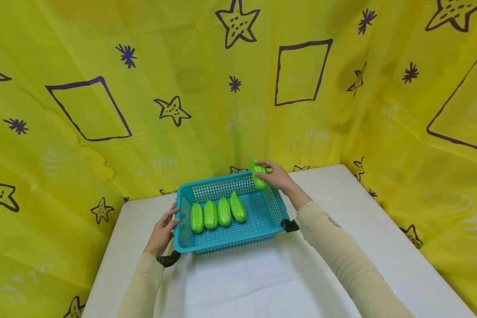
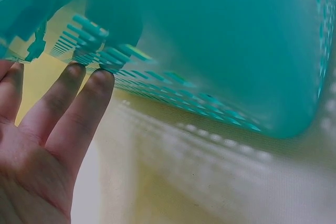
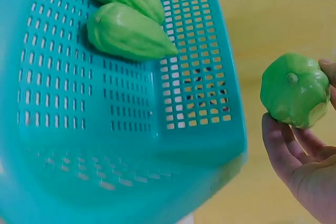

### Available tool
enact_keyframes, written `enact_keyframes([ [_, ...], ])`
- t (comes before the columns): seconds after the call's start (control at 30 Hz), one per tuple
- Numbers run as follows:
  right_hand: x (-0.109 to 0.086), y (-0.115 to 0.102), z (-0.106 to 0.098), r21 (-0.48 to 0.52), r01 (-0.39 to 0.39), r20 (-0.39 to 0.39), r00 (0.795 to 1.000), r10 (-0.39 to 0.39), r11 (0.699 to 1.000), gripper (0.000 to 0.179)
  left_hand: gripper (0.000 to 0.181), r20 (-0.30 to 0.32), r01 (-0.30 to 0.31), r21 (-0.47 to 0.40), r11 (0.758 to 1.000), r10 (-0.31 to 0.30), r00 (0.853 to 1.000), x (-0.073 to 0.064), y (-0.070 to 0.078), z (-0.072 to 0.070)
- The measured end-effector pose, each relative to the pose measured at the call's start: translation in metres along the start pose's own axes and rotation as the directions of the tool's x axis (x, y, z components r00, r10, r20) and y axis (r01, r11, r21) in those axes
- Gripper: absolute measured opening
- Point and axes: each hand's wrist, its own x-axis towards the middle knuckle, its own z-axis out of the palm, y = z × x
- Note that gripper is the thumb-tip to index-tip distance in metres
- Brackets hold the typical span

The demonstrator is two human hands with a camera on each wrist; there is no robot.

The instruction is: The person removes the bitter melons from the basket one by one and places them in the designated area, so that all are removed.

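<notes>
- Head view: the right hand [image 1: 280, 178] held a green gourd-shaped piece [image 1: 259, 183] at the far right corner of the blue basket [image 1: 258, 212], thumb and fingers pinching it from its right side. Its narrow tip pointed toward the yellow curtain [image 1: 198, 57], so its long axis ran roughly away from the person; how steeply it tilted was hard to judge. Leftward and nearer the person, four similar pieces [image 1: 224, 213] lay side by side, with basket floor showing between them and the right wall. The right hand was nearer to that gap than the left hand [image 1: 161, 232], which touched the basket's left rim. A small dark mark on the right sleeve [image 1: 350, 260] could not be read; the curtain bore drawn stars and frames, no legible words.
- Left wrist view: the left fingers were straight and spread, two fingertips against the basket's perforated wall; the thumb's place could not be told here. No label showed.
- Right wrist view: the held piece turned its blunt, nubbed end to the camera, appearing outside the basket's rim, fingers curled beneath it. No brand was legible.
</notes>
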Motion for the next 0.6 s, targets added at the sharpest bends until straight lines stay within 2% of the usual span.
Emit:
enact_keyframes([
  [0.13, -0.001, 0.008, -0.008, -0.009, 0.006, -0.003, 1.000, -0.006, 1.000, 0.048, 0.046, 0.002, 0.003, -0.016, 1.000, -0.003, 1.000, -0.003, 0.006, 0.002],
  [0.4, -0.004, 0.027, -0.028, -0.044, 0.004, -0.044, 0.999, -0.006, 0.999, 0.050, 0.048, -0.011, -0.039, 0.040, 0.998, 0.040, 0.999, 0.005, -0.012, -0.003],
  [0.6, -0.008, 0.040, -0.042, -0.078, -0.029, -0.088, 0.996, 0.022, 0.997, 0.052, 0.049, -0.021, -0.056, 0.055, 0.997, 0.057, 0.998, 0.008, -0.016, -0.006],
])
